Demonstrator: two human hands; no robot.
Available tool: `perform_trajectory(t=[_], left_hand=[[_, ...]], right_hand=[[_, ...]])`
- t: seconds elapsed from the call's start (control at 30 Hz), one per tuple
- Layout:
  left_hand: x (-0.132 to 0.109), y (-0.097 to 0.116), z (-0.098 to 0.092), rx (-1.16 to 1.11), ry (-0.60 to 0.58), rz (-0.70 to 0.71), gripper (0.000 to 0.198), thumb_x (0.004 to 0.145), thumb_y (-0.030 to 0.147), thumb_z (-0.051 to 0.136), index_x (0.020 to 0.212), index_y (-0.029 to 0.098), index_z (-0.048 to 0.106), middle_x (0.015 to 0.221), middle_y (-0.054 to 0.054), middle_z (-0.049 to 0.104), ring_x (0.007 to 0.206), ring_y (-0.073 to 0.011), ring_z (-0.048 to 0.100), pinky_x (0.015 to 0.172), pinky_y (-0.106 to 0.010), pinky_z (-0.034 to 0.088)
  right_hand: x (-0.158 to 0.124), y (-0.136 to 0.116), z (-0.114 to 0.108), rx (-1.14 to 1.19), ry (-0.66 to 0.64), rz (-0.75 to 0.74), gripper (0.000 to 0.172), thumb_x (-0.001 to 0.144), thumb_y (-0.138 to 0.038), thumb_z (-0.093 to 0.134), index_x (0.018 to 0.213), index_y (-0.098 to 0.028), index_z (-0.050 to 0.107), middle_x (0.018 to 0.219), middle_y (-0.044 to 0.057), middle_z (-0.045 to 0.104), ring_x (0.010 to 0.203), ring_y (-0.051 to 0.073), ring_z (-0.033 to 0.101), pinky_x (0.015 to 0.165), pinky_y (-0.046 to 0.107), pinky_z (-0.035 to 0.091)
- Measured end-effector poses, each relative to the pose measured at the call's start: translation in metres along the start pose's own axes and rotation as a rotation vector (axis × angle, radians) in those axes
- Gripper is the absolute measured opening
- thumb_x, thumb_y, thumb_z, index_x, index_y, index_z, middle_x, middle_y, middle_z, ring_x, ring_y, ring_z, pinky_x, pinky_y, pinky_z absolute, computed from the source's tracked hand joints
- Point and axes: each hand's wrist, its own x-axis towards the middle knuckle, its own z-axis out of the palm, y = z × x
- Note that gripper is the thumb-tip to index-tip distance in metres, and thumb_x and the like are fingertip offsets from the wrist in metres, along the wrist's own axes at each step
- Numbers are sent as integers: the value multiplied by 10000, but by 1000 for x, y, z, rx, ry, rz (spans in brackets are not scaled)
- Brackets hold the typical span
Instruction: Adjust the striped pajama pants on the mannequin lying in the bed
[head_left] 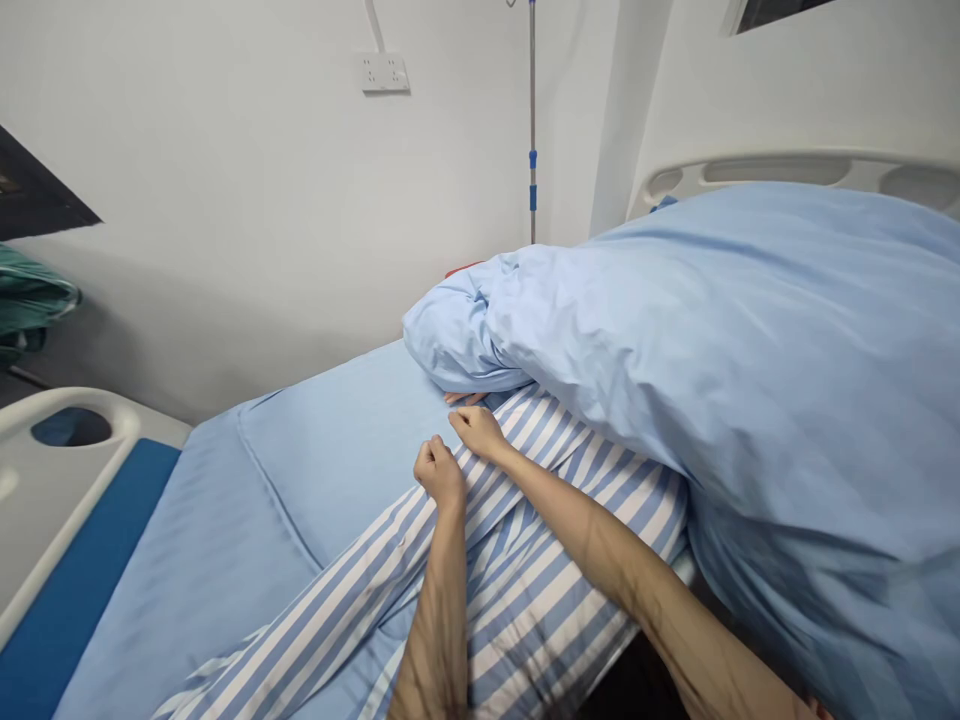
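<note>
My left hand (440, 473) is closed, pinching the blue and white striped garment (517, 580) at its far edge. My right hand (478, 430) is closed on the same striped cloth just beyond it. The garment covers a body lying on the light blue bed sheet (337, 450). A fingertip of another hand (463, 398) peeks out from under the big light blue duvet (712, 350), which is heaped over the right half of the bed.
A white bed end board (52, 460) with a blue mattress edge stands at the left. The white headboard (787, 172) rises behind the duvet. An IV pole (532, 120) and a wall socket (383, 72) are by the white wall.
</note>
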Motion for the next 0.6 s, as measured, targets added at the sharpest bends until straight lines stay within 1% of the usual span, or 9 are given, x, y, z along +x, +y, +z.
perform_trajectory(t=[0.17, 0.23, 0.37, 0.47, 0.53, 0.6], left_hand=[[-1, 0, 0, -82, 15, -23, 338, 793, 324, 465, 490, 204, 376, 443, 64, 372, 475, -82, 348, 523, -242, 320], [0, 4, 2, -96, 16, -33, 332, 786, 332, 463, 493, 207, 370, 444, 63, 368, 470, -80, 346, 512, -240, 317], [4, 23, 15, -202, 10, -83, 314, 763, 356, 458, 512, 219, 329, 443, 69, 334, 448, -75, 320, 478, -238, 294], [6, 32, 28, -289, 44, -139, 294, 749, 353, 450, 527, 224, 305, 443, 76, 307, 437, -72, 297, 461, -237, 273], [6, 29, 34, -245, 64, -137, 294, 748, 347, 449, 520, 219, 314, 443, 74, 312, 447, -73, 298, 471, -237, 274], [4, 19, 36, -109, 60, -72, 313, 757, 355, 461, 504, 205, 354, 453, 62, 352, 478, -78, 323, 496, -240, 281]], right_hand=[[0, -4, -1, 10, -4, -1, 393, 871, -315, 440, 503, -191, 382, 491, -39, 392, 531, 98, 340, 553, 255, 209], [-1, -4, -2, 11, -5, -12, 386, 871, -310, 443, 508, -191, 391, 496, -40, 392, 536, 99, 337, 560, 254, 212], [-2, -5, -4, 59, -4, 0, 386, 869, -295, 443, 504, -189, 373, 491, -45, 376, 535, 96, 334, 553, 250, 208], [-1, -5, -6, 117, 0, 30, 398, 865, -304, 453, 495, -186, 362, 478, -51, 350, 538, 95, 345, 547, 241, 215], [0, -4, -6, 157, 5, 28, 401, 865, -313, 456, 495, -184, 370, 476, -50, 360, 541, 97, 361, 546, 237, 227], [0, -3, -6, 179, 7, 9, 401, 866, -321, 460, 499, -184, 375, 478, -48, 385, 539, 99, 374, 547, 237, 238]])
